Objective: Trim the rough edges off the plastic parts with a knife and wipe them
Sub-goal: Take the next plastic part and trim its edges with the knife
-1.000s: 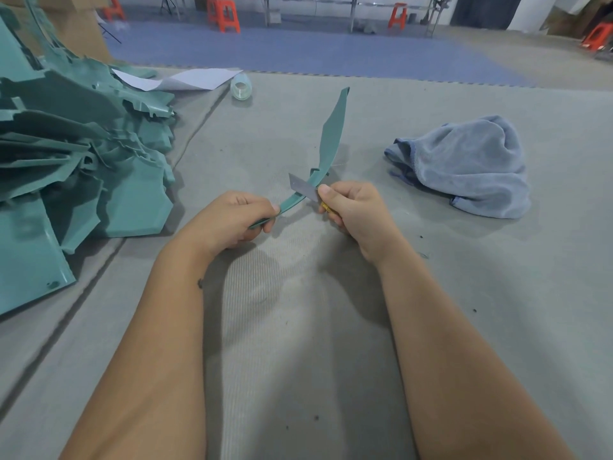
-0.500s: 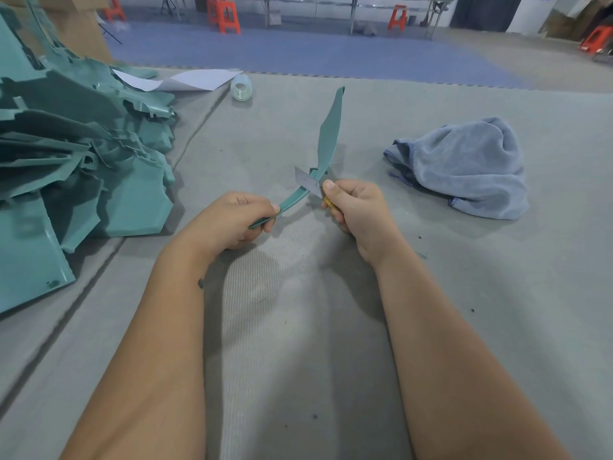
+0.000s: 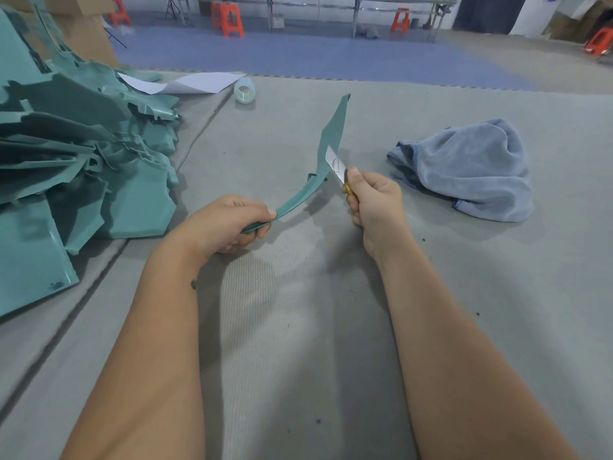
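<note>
My left hand (image 3: 225,224) grips the lower end of a long, curved teal plastic strip (image 3: 326,151) that rises up and away over the grey mat. My right hand (image 3: 374,200) holds a small knife (image 3: 335,166) with a yellow handle; its thumb lies along the grip. The flat silver blade rests against the strip's right edge, about halfway up. A crumpled blue-grey cloth (image 3: 471,167) lies on the mat to the right of my right hand, apart from it.
A big heap of teal plastic parts (image 3: 76,151) fills the left side. Behind it lie a white paper sheet (image 3: 195,83) and a clear tape roll (image 3: 244,91). Cardboard box (image 3: 83,31) at far left; orange stools (image 3: 229,18) on the blue floor beyond.
The knife has slid up the strip's edge, from near the bend to about halfway up. My right hand moved up and right with it. The left hand kept its hold.
</note>
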A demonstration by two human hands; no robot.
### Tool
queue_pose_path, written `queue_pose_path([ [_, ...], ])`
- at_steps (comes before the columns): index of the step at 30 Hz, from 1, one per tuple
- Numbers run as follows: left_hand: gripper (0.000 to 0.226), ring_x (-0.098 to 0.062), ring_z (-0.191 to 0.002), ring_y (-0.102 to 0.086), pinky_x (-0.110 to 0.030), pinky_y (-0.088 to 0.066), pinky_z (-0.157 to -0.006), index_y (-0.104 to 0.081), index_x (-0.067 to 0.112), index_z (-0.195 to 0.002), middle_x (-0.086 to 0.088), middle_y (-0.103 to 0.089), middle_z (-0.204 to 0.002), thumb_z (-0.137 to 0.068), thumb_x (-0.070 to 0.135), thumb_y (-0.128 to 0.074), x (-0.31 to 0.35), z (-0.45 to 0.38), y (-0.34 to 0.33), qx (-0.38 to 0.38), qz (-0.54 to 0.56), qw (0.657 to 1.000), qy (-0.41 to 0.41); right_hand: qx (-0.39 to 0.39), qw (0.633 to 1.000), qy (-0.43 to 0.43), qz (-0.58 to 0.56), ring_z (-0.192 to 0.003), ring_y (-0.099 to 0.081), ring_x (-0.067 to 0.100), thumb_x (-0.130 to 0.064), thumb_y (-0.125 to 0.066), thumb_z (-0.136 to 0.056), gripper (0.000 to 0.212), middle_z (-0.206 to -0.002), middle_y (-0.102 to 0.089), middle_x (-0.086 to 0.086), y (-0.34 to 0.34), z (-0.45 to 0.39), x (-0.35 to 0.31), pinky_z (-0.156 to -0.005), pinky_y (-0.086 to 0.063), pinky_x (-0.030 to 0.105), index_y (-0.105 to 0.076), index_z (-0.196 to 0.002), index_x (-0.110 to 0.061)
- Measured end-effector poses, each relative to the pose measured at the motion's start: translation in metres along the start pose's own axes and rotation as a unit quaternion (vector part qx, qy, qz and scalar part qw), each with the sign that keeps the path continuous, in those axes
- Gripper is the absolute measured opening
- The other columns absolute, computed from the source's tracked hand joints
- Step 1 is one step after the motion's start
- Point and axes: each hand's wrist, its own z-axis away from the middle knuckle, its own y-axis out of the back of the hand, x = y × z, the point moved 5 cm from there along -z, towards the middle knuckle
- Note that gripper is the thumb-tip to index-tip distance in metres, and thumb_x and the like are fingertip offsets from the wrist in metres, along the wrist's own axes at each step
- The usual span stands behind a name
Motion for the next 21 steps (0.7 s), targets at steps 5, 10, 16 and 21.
queue_pose_path([
  [5,0.041,-0.010,-0.035,-0.019,-0.015,-0.017,-0.035,-0.052,0.018,-0.052,0.003,-0.028,-0.040,-0.087,0.036,-0.058,-0.001,0.001,0.004,-0.010,-0.003,1.000,0.002,-0.003,0.999,0.019,0.037,-0.044,-0.029,0.005,-0.021,-0.054,-0.099,0.037,-0.048,-0.037,-0.007,0.002,-0.001,-0.003,-0.043,-0.025,0.014,-0.054,-0.063,-0.013],
  [10,0.034,-0.011,-0.035,-0.019,-0.015,-0.017,-0.035,-0.051,0.017,-0.052,0.003,-0.027,-0.039,-0.074,0.042,-0.055,0.000,0.004,0.006,-0.023,-0.001,1.000,0.006,-0.002,0.998,0.029,0.057,-0.042,-0.029,0.004,-0.017,-0.054,-0.099,0.036,-0.044,-0.037,-0.010,0.002,-0.001,-0.006,-0.044,-0.025,0.013,-0.053,-0.064,-0.009],
  [16,0.038,-0.014,-0.043,-0.041,-0.020,-0.031,-0.043,-0.066,0.017,-0.060,-0.002,-0.049,-0.045,-0.095,0.028,-0.055,-0.001,0.010,0.012,-0.015,-0.088,0.996,0.004,-0.019,0.995,0.037,0.093,-0.047,-0.027,0.008,-0.017,-0.054,-0.099,0.037,-0.052,-0.033,0.001,0.000,0.003,-0.009,-0.046,-0.022,0.018,-0.054,-0.067,0.001],
  [21,0.026,-0.008,-0.073,-0.064,-0.018,-0.042,-0.066,-0.066,0.044,-0.095,0.008,-0.073,-0.075,-0.092,0.019,-0.060,0.001,0.012,0.023,0.038,-0.155,0.987,0.022,-0.042,0.990,0.058,0.123,-0.055,-0.025,0.017,-0.020,-0.052,-0.099,0.041,-0.055,-0.031,0.004,-0.014,0.011,-0.008,-0.052,-0.020,0.030,-0.050,-0.059,-0.015],
])
